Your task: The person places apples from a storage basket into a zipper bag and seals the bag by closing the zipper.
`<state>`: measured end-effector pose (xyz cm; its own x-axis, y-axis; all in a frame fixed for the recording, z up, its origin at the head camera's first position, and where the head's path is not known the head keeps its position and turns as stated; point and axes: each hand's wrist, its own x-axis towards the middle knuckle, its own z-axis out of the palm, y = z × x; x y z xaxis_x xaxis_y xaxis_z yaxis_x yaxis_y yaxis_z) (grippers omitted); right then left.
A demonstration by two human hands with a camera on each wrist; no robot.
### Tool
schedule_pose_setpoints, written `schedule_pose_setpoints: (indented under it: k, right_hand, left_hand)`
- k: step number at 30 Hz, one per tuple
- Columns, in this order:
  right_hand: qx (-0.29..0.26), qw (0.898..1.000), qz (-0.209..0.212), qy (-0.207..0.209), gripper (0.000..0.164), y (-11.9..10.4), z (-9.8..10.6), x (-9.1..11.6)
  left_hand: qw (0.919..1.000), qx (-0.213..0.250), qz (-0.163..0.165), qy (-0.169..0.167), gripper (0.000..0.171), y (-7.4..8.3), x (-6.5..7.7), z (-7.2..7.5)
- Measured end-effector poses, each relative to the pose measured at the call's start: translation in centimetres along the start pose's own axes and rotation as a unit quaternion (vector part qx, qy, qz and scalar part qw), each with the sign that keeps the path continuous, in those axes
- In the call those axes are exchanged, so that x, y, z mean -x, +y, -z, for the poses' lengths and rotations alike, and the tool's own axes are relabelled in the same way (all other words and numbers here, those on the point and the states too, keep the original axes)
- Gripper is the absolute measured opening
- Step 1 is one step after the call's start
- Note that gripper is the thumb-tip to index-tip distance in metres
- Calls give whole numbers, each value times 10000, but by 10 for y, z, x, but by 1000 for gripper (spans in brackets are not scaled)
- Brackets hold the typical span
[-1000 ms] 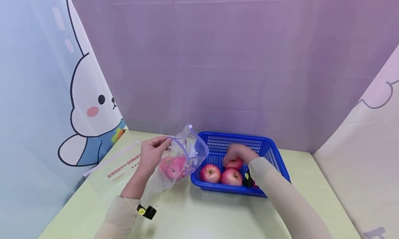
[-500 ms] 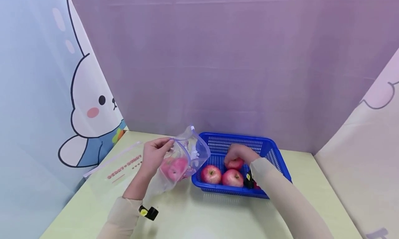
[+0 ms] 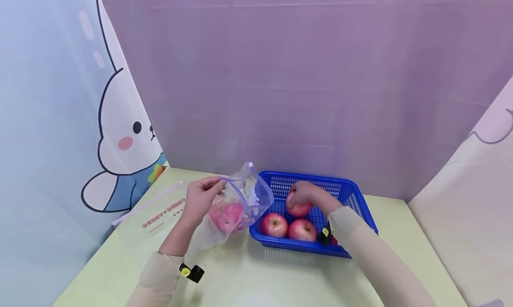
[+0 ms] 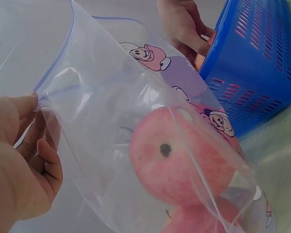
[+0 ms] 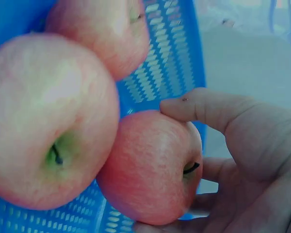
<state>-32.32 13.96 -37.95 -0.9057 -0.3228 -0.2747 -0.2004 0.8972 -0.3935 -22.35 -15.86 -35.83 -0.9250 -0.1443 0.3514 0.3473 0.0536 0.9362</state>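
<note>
My left hand (image 3: 199, 201) pinches the purple-edged mouth of a clear zip bag (image 3: 256, 192) and keeps it gaping toward the right. Inside that bag lie red apples (image 4: 182, 158), one over another in the left wrist view. In the blue basket (image 3: 358, 211), my right hand (image 3: 308, 193) grips a red apple (image 5: 150, 167), thumb on one side and fingers round the other. Two more apples, one at the left (image 3: 274, 225) and one in the middle (image 3: 302, 230), sit at the basket's near side. Something red shows partly behind the right wrist.
Another clear zip bag (image 3: 162, 216) with red lettering lies flat on the pale table (image 3: 248, 280), left of the left forearm. The basket's near left corner stands close beside the held bag. A purple curtain (image 3: 280, 98) hangs behind the table.
My right hand has lifted its apple slightly, up and away from the two near apples, so more of it shows. The left hand still pinches the bag's mouth. The view has shifted slightly.
</note>
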Motion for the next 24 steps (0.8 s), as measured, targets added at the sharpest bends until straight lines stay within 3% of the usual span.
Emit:
schedule_pose_setpoints:
  k: [3,6,14,24]
  right_hand:
    - [551,9971,317,411,57,-8,5,11]
    - [630,9953,367,635,58,-18,9,22]
    - [9,9938,248,1086,67,-35,22,43]
    - [-714,9825,545,1629,62,-58,28,56]
  left_hand:
    - [10000,-24,7,19,23,-9,-5,-2]
    - [10000,1,-43,12,25,-16,-11,-4]
    - [9996,84,-68,-255,24,-18,-16,-6]
    - [9999,36,128,-49,25,-24,-13,5]
